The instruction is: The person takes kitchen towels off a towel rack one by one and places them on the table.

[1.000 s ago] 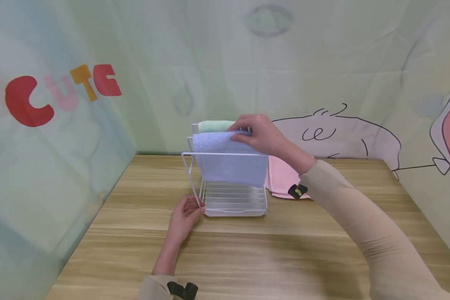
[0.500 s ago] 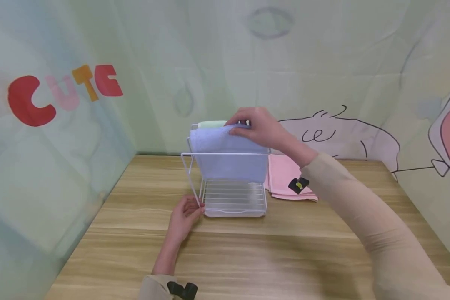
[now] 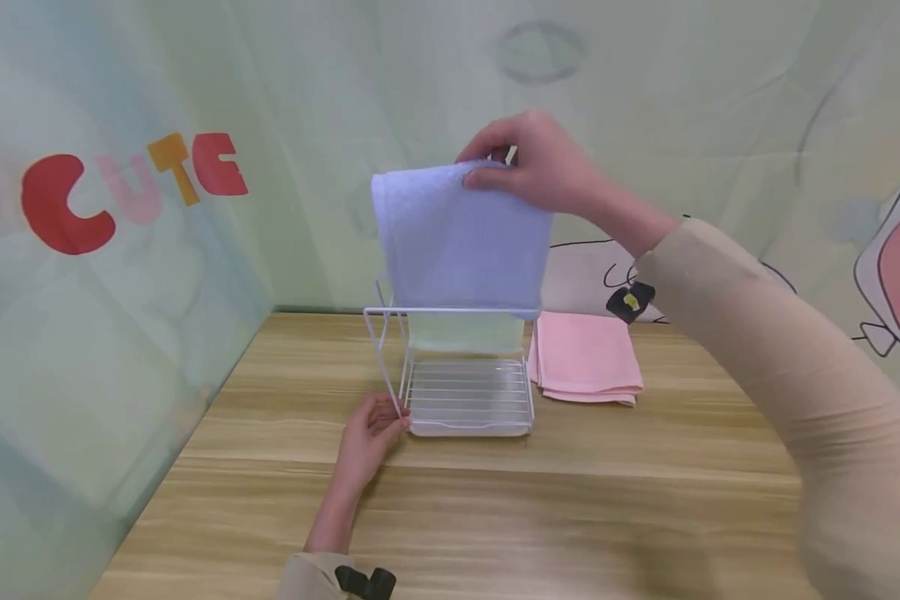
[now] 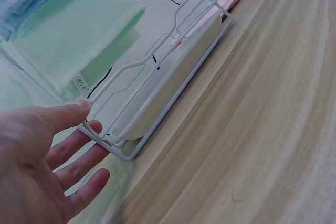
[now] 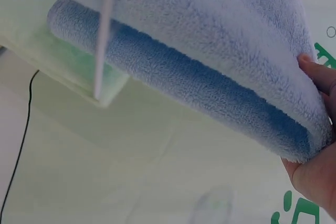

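Note:
My right hand (image 3: 536,167) pinches the folded top edge of a light blue towel (image 3: 465,242) and holds it up above a white wire rack (image 3: 450,311). In the right wrist view the blue towel (image 5: 210,61) hangs folded in two layers from the thumb and fingers. At the rack's near left foot, my left hand (image 3: 367,433) grips the wire frame. The left wrist view shows its thumb and a finger pinching the white wire (image 4: 97,135). A pale green towel (image 3: 465,332) hangs on the rack's rear bar, largely hidden behind the blue one in the head view.
A folded pink towel (image 3: 588,358) lies on the wooden table (image 3: 495,508) just right of the rack. The rack's base holds a white tray (image 3: 468,429) under a wire grid. Printed curtains (image 3: 330,100) stand behind and at both sides.
The right hand has lifted the blue towel from the rack, up and clear of its middle bar. More of the green towel now shows underneath. The left hand has stayed on the rack.

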Demonstrator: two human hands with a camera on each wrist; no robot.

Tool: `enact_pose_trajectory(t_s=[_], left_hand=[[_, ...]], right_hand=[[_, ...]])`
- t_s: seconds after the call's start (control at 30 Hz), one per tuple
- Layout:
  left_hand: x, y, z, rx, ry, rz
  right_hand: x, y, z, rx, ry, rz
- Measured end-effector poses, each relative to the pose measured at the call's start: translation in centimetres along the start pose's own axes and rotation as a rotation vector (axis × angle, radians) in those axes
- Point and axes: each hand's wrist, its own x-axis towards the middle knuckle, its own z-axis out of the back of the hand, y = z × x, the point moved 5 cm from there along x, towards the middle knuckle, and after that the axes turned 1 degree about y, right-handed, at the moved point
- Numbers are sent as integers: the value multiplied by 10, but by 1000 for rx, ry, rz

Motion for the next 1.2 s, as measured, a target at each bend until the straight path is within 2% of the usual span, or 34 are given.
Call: enact_pose_trajectory(t_s=[0.23, 0.57, 0.7, 0.97, 1.2], left_hand=[[1, -1, 0, -6, -4, 1], [2, -1, -2, 0, 5, -5], [1, -2, -4, 5, 10, -5], [0, -2, -4, 21, 5, -7], [-2, 0, -2, 36, -8, 3]], right_hand=[[9, 11, 20, -37, -9, 3], [9, 14, 37, -43, -68, 12], [3, 11, 51, -32, -111, -6], [-19, -11, 88, 5, -182, -141], [-42, -31, 115, 44, -202, -177]])
